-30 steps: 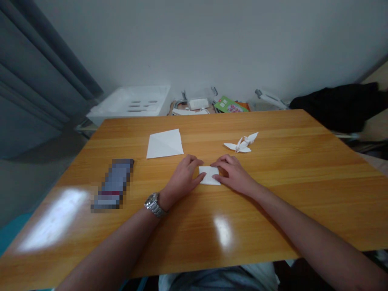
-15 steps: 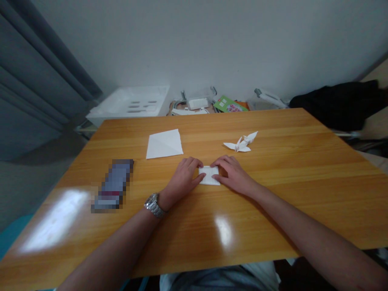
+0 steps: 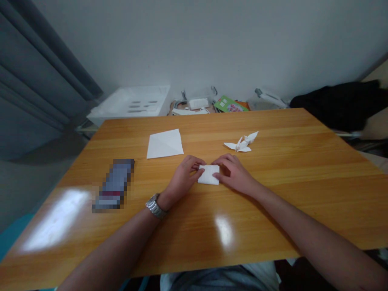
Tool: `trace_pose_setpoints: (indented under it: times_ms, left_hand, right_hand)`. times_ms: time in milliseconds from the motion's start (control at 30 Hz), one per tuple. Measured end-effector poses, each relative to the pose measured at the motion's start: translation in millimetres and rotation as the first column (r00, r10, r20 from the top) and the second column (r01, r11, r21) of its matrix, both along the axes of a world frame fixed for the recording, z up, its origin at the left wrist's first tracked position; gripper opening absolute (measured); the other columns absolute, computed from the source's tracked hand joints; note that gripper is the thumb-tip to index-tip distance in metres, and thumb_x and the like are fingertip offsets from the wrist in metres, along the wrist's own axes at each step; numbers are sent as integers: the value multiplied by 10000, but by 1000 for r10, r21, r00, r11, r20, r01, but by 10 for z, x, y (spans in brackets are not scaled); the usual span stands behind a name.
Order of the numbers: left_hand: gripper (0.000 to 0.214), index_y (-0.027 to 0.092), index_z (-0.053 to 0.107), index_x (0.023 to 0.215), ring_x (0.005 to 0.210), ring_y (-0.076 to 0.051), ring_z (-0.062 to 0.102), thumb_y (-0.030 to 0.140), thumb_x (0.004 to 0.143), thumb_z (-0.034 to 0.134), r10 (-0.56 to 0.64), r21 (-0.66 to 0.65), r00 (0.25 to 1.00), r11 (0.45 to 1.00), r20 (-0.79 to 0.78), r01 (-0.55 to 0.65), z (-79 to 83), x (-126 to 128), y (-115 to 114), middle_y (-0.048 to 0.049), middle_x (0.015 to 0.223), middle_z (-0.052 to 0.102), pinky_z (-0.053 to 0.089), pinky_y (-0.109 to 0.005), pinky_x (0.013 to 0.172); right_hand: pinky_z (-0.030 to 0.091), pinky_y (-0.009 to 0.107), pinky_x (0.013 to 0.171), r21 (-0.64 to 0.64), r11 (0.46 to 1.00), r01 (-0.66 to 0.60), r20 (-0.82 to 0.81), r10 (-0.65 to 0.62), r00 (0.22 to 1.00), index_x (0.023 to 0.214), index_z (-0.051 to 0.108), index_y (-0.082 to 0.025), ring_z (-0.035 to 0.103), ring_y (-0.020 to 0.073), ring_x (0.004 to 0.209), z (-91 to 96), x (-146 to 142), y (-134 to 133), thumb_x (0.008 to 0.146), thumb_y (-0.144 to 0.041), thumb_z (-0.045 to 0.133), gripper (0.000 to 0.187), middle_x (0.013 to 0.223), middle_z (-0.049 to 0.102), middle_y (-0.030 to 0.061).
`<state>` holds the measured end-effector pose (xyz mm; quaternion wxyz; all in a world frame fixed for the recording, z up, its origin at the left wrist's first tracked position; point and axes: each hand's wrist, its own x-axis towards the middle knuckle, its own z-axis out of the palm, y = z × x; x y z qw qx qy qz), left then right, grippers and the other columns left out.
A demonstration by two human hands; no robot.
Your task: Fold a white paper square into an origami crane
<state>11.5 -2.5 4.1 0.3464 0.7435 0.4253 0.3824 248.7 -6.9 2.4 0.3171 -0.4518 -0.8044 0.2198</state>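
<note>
A small folded white paper (image 3: 208, 175) sits near the middle of the wooden table (image 3: 273, 202). My left hand (image 3: 182, 178), with a metal watch on its wrist, pinches the paper's left edge. My right hand (image 3: 233, 174) grips its right edge, thumb on top. The paper looks slightly lifted between both hands. A finished white paper crane (image 3: 241, 143) lies behind my right hand. A flat white square sheet (image 3: 165, 143) with a diagonal crease lies behind my left hand.
A blurred dark rectangular object (image 3: 113, 185) lies on the table's left part. Behind the table stand a white plastic box (image 3: 130, 103), a green booklet (image 3: 228, 105) and small clutter. A black cloth (image 3: 339, 105) lies at the right. Grey curtain hangs left.
My fingers shifted from pressing the folded paper flat to pinching its two side edges. The paper now sits a little higher between my hands.
</note>
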Motion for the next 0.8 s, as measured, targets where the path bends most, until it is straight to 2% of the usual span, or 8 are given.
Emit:
trace_pose_setpoints:
  times_ms: [100, 167, 267, 433, 633, 800]
  left_hand:
    - [131, 195, 651, 1030, 898, -156, 688, 267, 921, 650, 45, -109, 991, 994, 127, -31, -22, 20, -11, -53, 1047, 661, 621, -297, 793]
    - [155, 188, 653, 1022, 887, -162, 700, 293, 909, 669, 64, -162, 980, 986, 189, -33, -14, 39, -23, -54, 1013, 690, 625, -296, 777]
    - [193, 179, 660, 1035, 877, -169, 713, 307, 894, 690, 73, -217, 964, 976, 256, -16, 18, 65, -44, -53, 970, 719, 624, -302, 785]
    - [223, 174, 672, 1050, 879, -178, 720, 325, 888, 698, 70, -219, 967, 976, 245, -15, 51, 76, -56, -57, 973, 737, 622, -303, 770]
    - [253, 168, 675, 1084, 893, -177, 716, 326, 889, 704, 67, -234, 963, 972, 260, -4, 69, 62, -51, -73, 1014, 738, 611, -298, 784]
    - [252, 155, 683, 1058, 880, -165, 700, 312, 868, 734, 109, -225, 947, 974, 303, -40, 63, 66, -43, -75, 979, 731, 592, -285, 800]
  right_hand:
    - [527, 402, 846, -141, 990, 4, -156, -26, 987, 1131, 652, -237, 626, 234, 924, 7, -22, -16, 897, -351, 697, 265, 1028, 667, 61]
    - [538, 356, 755, -262, 965, -13, -277, -62, 959, 1152, 634, -236, 633, 202, 819, -1, -42, -33, 889, -368, 699, 301, 958, 676, 37]
    - [548, 347, 766, -359, 933, -39, -408, -119, 905, 1145, 638, -230, 658, 197, 838, -1, -65, -56, 868, -376, 718, 323, 950, 688, 34]
    - [555, 361, 789, -376, 926, -43, -475, -152, 867, 1109, 661, -224, 678, 206, 871, 34, -68, -70, 866, -372, 724, 291, 965, 714, 47]
    - [562, 355, 805, -358, 932, -51, -484, -139, 864, 1129, 674, -231, 691, 204, 895, 46, -59, -79, 880, -366, 720, 287, 992, 726, 46]
    - [562, 356, 819, -345, 938, -29, -475, -148, 868, 1124, 691, -228, 693, 204, 905, 60, -54, -85, 879, -370, 729, 285, 1002, 733, 52]
